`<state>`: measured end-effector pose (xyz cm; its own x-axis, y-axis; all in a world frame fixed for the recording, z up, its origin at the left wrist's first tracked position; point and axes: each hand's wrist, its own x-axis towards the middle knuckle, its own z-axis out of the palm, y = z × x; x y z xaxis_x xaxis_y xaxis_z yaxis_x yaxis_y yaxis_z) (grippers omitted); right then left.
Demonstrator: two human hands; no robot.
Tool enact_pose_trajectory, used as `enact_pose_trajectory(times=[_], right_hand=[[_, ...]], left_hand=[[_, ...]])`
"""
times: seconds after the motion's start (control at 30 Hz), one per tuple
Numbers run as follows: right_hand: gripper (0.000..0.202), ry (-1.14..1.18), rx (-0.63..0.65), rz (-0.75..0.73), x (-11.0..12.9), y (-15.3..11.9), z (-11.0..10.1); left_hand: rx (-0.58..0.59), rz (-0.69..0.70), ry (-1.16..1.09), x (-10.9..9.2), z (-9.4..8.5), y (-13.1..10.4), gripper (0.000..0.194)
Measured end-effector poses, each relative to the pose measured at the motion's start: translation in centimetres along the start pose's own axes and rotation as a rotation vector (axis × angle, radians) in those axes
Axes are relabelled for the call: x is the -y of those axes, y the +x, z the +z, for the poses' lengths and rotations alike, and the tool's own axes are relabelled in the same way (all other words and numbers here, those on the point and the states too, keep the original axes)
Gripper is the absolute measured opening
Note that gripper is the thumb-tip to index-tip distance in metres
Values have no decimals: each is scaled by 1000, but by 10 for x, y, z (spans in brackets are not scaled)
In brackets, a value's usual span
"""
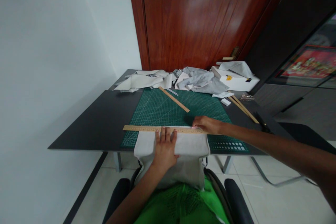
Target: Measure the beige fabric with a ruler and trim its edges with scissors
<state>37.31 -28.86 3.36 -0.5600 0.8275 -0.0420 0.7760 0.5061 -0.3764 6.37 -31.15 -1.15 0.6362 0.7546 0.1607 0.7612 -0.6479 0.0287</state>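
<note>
Though limp, pale cloth [193, 146] under a straight wooden ruler [186, 130].

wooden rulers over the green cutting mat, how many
2: a long ruler across the pale cloth, under the left hand; a shorter ruler slanting beyond it. Piled fabric may hide more.

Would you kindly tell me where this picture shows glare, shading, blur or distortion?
Head view throughout: pale glare spots on the wooden door; the cloth darkens where it hangs past the edge of the table; the red picture at far right looks soft and skewed.
</note>
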Motion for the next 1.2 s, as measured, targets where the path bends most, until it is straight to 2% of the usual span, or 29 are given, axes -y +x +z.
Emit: enact_pose_trajectory(times=[0.4,0.8,0.9,1.03,1.2], right_hand=[[24,-1,-7,63,-22,-46,-5],[23,89,-34,89,-30,-69,-12],[25,154,-116,113,-30,-72,-11],[26,279,-355,194,-28,-69,-3],[28,559,-605,283,-20,-37,18]], left_hand=[[6,-2,-10,1,0,1,115],[23,-7,-12,1,1,0,116],[30,-7,-11,1,0,0,116],[42,-8,-5,1,0,0,118],[15,-2,-5,1,2,-1,114]])
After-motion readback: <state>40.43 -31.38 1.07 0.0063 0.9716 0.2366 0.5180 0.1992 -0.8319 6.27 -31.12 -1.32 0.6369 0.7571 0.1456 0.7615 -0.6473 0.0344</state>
